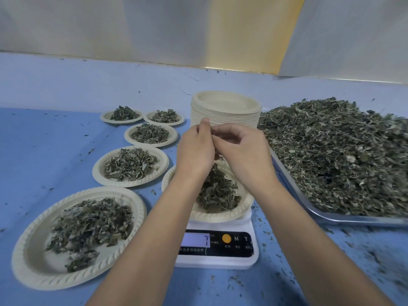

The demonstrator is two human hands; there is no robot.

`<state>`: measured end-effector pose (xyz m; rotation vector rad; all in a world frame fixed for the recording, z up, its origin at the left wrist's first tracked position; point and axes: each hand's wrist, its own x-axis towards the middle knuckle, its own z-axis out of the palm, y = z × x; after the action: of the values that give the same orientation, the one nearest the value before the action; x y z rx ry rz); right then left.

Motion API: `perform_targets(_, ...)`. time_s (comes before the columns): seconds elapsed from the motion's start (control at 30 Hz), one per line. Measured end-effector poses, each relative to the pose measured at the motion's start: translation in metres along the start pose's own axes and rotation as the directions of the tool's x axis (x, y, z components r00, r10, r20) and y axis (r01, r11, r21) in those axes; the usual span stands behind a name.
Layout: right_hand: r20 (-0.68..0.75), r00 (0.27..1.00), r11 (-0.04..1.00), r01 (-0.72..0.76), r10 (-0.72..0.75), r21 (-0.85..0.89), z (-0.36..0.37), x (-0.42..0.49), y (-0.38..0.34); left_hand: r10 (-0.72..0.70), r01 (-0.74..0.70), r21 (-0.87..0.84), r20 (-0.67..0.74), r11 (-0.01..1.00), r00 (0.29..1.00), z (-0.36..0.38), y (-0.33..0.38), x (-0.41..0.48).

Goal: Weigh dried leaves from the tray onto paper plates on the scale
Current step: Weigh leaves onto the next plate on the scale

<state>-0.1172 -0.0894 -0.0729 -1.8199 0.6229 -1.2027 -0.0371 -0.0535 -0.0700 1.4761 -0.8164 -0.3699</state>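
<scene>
gently now: top up by pinches

left hand (195, 149) and right hand (242, 151) meet over the plate (220, 216) on the scale (217, 260), fingers (204, 127) curled together, seemingly pinching a few leaves (218, 175) above its heap. release small bits, watching the display (195, 239); the tray (331, 216) lies just right.

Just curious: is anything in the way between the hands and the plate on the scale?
Nothing visible. The left hand and right hand hang directly over the plate on the scale; the stack of plates stands behind them, the tray off to the right.
</scene>
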Motion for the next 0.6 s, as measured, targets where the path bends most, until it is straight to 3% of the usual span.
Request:
perform_targets(0.2, 0.053, 0.998, 0.999, -0.025, 0.023, 0.036, -0.002, 0.002, 0.0, -0.079, 0.078, -0.101, -0.006, 0.992, 0.997, -0.004, -0.002, 0.001)
perform_targets(0.4, 0.022, 0.995, 0.978, -0.095, 0.093, 0.186, -0.005, 0.005, -0.003, -0.074, 0.069, -0.095, -0.044, 0.993, 0.996, -0.007, -0.003, 0.004)
perform_targets(0.6, 0.014, 0.985, 0.954, -0.17, 0.172, 0.246, -0.014, 0.006, -0.007, -0.185, 0.162, -0.352, -0.031, 0.922, 0.982, -0.016, 0.001, 0.007)
